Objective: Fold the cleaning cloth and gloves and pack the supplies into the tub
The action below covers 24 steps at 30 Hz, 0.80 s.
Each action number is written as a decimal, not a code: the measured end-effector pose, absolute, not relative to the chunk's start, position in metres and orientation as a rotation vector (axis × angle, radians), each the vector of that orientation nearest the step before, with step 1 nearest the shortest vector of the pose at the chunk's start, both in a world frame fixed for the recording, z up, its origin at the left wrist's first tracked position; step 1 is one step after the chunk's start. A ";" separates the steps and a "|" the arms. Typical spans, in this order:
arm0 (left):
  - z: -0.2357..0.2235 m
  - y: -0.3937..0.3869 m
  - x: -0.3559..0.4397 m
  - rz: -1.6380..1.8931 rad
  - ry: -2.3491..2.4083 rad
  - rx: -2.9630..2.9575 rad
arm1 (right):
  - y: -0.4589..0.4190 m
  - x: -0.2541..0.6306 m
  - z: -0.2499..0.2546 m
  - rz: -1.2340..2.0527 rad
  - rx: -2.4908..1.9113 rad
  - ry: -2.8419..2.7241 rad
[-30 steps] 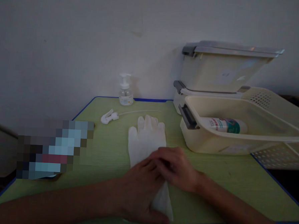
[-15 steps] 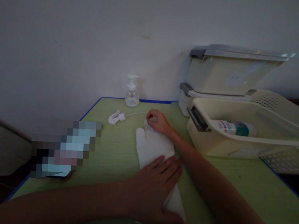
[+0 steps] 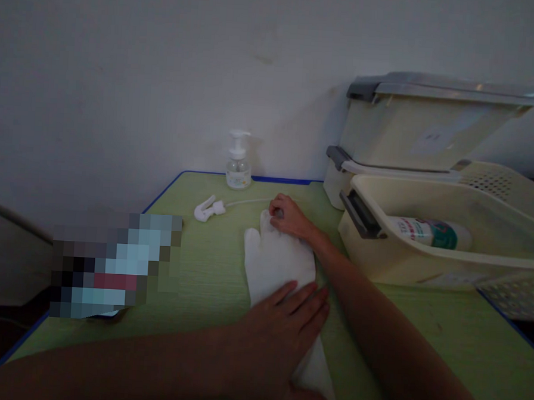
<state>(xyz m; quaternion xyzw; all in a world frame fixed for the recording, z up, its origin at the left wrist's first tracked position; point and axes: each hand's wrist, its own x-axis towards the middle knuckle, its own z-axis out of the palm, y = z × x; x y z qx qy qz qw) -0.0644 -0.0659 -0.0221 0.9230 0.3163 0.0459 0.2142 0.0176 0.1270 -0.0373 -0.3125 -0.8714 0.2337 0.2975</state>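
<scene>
Cuff (image 3: 318, 379) nearest us at five o'clock, the white glove (image 3: 279, 260) lies on the green table (image 3: 200, 280). Our left hand (image 3: 282, 338) is open, palm down across its lower part; pressing sideways there could bunch or skew it. Farther up, our right hand (image 3: 293, 218) has curled fingers at the glove's fingertips; we cannot tell whether they pinch the material. If they do, a hard tug against the left palm could stretch or tear it. The glove's long axis runs from five to eleven o'clock, fingers pointing away from us. From the glove, the white pump head (image 3: 209, 209) lies near ten, its thin tube (image 3: 249, 201) passing close to our right fingers, where a careless reach could knock it. Beyond, the pump bottle (image 3: 238, 174) stands upright near eleven, and the open tub (image 3: 402, 270) sits at two.
</scene>
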 end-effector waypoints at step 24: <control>-0.023 -0.066 -0.064 0.127 0.873 2.562 | 0.130 0.007 -0.043 0.719 -1.040 -2.204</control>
